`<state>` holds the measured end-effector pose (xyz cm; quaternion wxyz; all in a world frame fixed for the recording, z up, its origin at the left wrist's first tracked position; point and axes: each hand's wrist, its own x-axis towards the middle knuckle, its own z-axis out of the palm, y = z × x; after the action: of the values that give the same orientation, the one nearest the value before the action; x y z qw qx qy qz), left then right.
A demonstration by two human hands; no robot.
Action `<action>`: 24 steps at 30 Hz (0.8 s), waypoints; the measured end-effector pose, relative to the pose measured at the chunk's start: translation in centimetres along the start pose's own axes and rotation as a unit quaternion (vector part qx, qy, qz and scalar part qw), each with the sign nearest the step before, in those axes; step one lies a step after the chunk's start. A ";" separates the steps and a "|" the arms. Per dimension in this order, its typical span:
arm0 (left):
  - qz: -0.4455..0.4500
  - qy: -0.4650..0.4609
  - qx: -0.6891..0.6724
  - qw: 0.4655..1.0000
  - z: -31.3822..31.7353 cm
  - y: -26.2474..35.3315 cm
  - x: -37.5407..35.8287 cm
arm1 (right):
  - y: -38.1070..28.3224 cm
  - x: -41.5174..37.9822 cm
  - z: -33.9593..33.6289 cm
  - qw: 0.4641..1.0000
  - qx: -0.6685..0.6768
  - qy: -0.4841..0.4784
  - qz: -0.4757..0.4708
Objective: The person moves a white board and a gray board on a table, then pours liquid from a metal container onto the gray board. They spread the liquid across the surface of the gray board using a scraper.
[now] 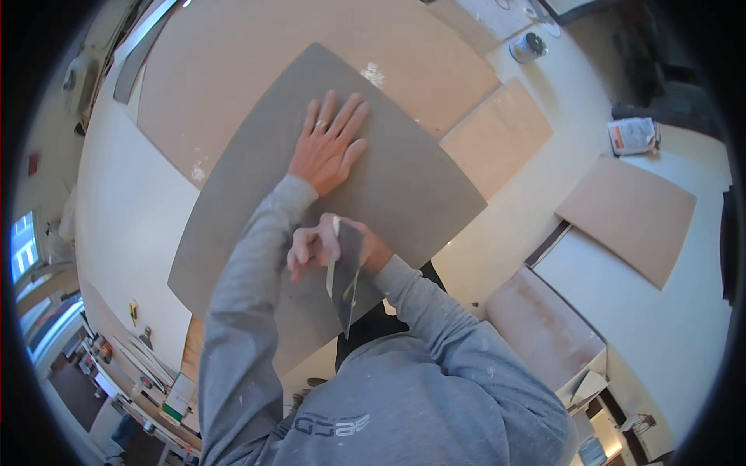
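A large grey sheet [412,167] with curved edges lies over brown boards on the table. My left hand [322,151] rests flat on its upper part, palm down, with the fingers spread. Below it and a little to the right, my right hand [330,241] is raised over the sheet. It grips a flat dark plate-like tool [347,272] with a pale edge, held on its side, so that its lower end hangs near my body. The tool hides part of that hand.
Brown boards [233,85] lie under and behind the sheet, with a smaller one [501,136] at its right. A can [528,48] stands at the upper right, near a white bag [633,136]. Another brown board [629,217] lies at the right. A yellow tool [134,312] is at the left.
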<state>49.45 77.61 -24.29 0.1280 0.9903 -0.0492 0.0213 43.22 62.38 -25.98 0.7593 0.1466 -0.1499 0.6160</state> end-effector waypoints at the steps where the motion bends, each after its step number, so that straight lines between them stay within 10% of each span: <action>1: 0.065 -0.017 0.003 0.998 0.0 0.4 2.7 | 0.0 0.0 0.1 1.000 0.003 -0.014 0.000; 8: 0.352 -0.200 -0.062 0.912 -2.4 4.2 6.9 | 0.7 -0.1 -0.7 0.993 0.093 -0.076 -0.005; 16: 0.009 -0.025 -0.018 0.999 1.6 -3.3 6.3 | 0.9 -0.3 -0.2 0.989 0.134 -0.048 0.026; 22: -0.281 -0.027 0.315 0.906 -1.4 -18.8 0.8 | 0.8 -0.2 -0.8 0.993 0.121 -0.013 0.004; 24: -0.225 -0.041 0.247 0.942 -4.6 -16.6 -3.0 | 0.0 -0.5 0.9 0.989 0.144 0.016 -0.011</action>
<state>48.08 95.06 -24.15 -0.1216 0.9761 0.1761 -0.0369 43.11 61.56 -25.35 0.7393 0.2462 -0.0457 0.6251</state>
